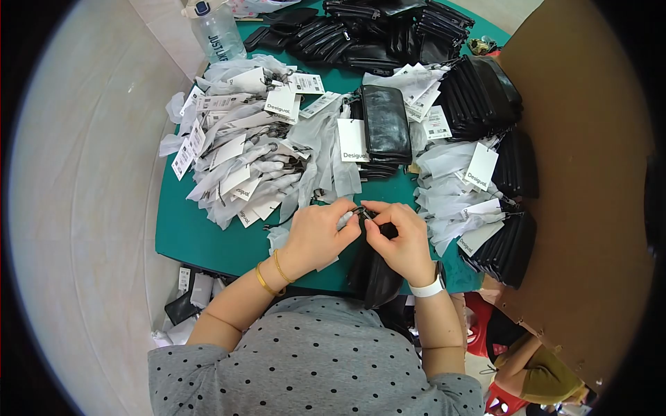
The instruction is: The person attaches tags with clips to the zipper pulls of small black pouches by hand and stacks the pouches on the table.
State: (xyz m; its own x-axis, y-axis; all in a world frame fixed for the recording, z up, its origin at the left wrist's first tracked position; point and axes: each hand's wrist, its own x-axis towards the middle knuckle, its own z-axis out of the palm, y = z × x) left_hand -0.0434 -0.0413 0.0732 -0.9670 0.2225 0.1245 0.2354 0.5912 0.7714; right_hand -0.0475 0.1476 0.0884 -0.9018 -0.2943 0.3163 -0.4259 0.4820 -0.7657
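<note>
My left hand and my right hand meet over the front of the table, fingertips pinched together. Between them is a small dark piece, which looks like a black cord loop at a wallet's zip pull. A bit of white wrap shows at my left fingers. Below my right hand hangs a black wallet, partly hidden by that hand. Just beyond lies a stack topped by a shiny black wallet, with a white Desigual tag beside it.
A heap of tags with white tissue strips covers the left of the green table. Black wallets are stacked at right and back. A clear bottle stands back left. A cardboard panel borders the right; another person is beyond.
</note>
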